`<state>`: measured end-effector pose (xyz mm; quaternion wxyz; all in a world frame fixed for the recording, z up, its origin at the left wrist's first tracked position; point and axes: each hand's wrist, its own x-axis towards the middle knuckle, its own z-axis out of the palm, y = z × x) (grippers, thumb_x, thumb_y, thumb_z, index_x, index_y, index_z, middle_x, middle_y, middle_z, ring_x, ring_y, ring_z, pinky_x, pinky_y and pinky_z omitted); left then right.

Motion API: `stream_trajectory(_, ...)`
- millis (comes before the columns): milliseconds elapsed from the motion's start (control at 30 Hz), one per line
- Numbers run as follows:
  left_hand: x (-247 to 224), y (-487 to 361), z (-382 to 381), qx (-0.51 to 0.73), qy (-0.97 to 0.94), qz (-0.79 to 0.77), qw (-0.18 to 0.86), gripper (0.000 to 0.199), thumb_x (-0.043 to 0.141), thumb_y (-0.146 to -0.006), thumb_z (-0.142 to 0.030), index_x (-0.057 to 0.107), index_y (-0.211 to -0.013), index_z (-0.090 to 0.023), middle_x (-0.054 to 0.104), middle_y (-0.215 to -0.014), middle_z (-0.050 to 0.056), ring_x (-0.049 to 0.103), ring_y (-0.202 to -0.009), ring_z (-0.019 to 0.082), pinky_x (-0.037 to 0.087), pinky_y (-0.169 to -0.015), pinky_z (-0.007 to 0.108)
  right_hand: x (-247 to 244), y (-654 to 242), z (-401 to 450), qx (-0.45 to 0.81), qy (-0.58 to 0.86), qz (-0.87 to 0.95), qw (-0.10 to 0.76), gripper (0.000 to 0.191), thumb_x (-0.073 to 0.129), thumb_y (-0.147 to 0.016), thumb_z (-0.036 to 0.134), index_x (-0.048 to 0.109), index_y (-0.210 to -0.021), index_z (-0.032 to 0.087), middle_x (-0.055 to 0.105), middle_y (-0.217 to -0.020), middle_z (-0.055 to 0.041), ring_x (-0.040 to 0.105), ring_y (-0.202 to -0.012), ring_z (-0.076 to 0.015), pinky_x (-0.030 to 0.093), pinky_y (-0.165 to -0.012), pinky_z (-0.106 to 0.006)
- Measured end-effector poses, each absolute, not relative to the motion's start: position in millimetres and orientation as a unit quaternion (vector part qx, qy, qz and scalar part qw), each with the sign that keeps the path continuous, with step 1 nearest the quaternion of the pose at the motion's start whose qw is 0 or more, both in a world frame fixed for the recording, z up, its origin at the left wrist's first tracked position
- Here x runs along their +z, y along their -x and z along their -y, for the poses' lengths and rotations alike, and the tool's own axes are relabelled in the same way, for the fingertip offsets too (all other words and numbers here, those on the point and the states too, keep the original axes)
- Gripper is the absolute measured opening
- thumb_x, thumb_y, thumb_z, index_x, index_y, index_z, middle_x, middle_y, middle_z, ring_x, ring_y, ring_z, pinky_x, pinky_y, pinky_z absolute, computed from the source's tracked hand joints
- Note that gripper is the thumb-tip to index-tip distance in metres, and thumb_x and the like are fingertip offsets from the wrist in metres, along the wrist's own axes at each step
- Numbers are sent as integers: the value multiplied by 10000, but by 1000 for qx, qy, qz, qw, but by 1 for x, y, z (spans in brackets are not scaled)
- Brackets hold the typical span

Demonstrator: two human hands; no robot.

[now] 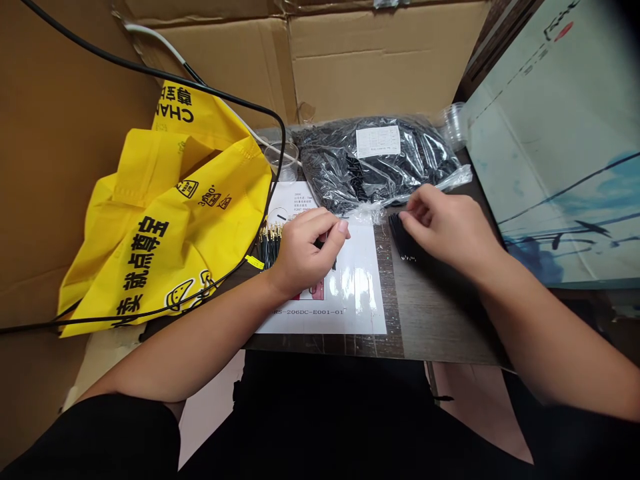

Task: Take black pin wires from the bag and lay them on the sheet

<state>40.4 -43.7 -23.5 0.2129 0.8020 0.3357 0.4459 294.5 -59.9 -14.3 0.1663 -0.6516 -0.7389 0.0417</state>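
Thin black straight strands (401, 241) are laid by bare right hand (445, 230), likely for reach; grip can't be told. Bare left hand (305, 250): thumb and finger pressed together.

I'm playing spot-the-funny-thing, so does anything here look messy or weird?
Yes, the yellow bag at left: it's crumpled, its top letters are upside down, and a black cable crosses in front of it. I see no spill.
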Motion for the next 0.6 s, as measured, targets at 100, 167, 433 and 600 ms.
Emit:
stream_trajectory(100,-23,-40,43,447,-799,-343,211,308,515,-952,-270,645,-696,-161,584,-645,17,520,-637,101,398,-622,276,-16,-266,61,-23,512,843,162,167,489,-963,272,647,-969,221,679,-912,-57,592,-803,-201,371,-645,-334)
stream_trajectory(167,-23,-40,43,451,-795,-348,210,310,516,-950,-266,633,-684,-159,587,-651,18,520,-638,103,394,-617,276,-22,-248,57,-76,407,899,143,216,458,-990,245,668,-1030,219,667,-948,-57,559,-830,-200,352,-657,-332)
stream_trajectory(433,-24,-41,41,456,-785,-365,205,325,517,-950,-281,611,-665,-157,544,-621,9,477,-610,99,359,-594,279,-48,-224,32,-215,241,927,193,202,478,-986,187,631,-854,187,598,-817,-37,445,-764,-181,290,-666,-337)
stream_trajectory(600,-25,-40,40,458,-781,-366,214,322,516,-960,-291,623,-686,-160,571,-653,12,510,-641,102,385,-622,279,-52,-226,31,-220,245,917,225,199,485,-989,197,637,-861,184,601,-810,-24,428,-745,-167,290,-653,-329)
